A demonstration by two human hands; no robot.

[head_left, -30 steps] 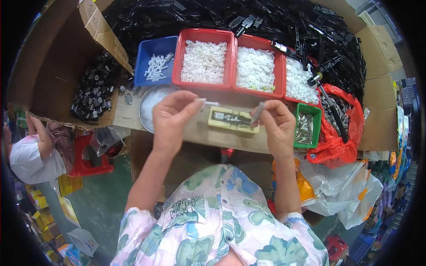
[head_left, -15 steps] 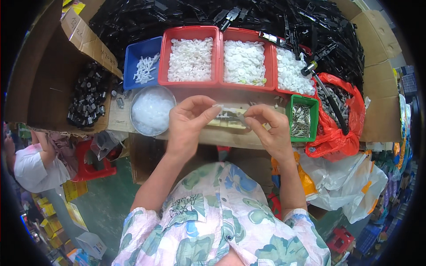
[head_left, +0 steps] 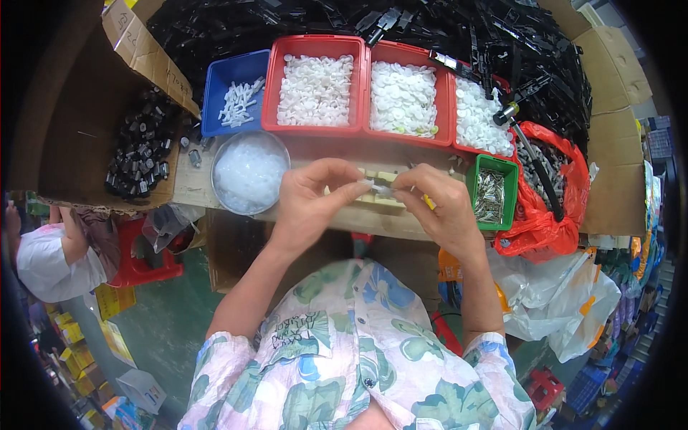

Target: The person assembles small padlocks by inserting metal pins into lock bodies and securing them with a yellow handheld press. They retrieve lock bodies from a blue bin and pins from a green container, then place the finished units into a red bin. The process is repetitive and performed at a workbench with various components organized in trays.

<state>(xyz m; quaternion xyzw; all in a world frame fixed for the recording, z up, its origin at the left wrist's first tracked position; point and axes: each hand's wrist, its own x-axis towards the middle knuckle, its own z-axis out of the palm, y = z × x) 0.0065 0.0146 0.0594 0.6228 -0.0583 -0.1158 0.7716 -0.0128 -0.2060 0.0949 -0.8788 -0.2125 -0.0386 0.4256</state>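
Over the near part of the bench, my left hand [head_left: 315,201] pinches the end of a small white plastic part [head_left: 378,189] between thumb and fingertips. My right hand [head_left: 443,208] is closed in a pinch at the other end of that part; its fingertips hide whatever else they hold. Just beneath and behind the fingers lies a cream-coloured slotted block [head_left: 383,203]. Left of my left hand stands a round bowl [head_left: 287,159] of whitish translucent material [head_left: 248,172]. Closest to my right hand is a green box [head_left: 494,226] of small metal pins [head_left: 489,193].
Behind my hands stand a blue bin [head_left: 210,93] of white pegs and red bins [head_left: 315,130] of small white parts. Black parts [head_left: 430,21] heap at the back. A carton [head_left: 64,143] with dark pieces stands left; a red bag [head_left: 537,236] and black-handled tool [head_left: 548,183] lie right.
My fingertips have come closer together, and the white part spans a shorter gap between them. The right hand's small greyish piece no longer shows plainly. The view has shifted slightly.
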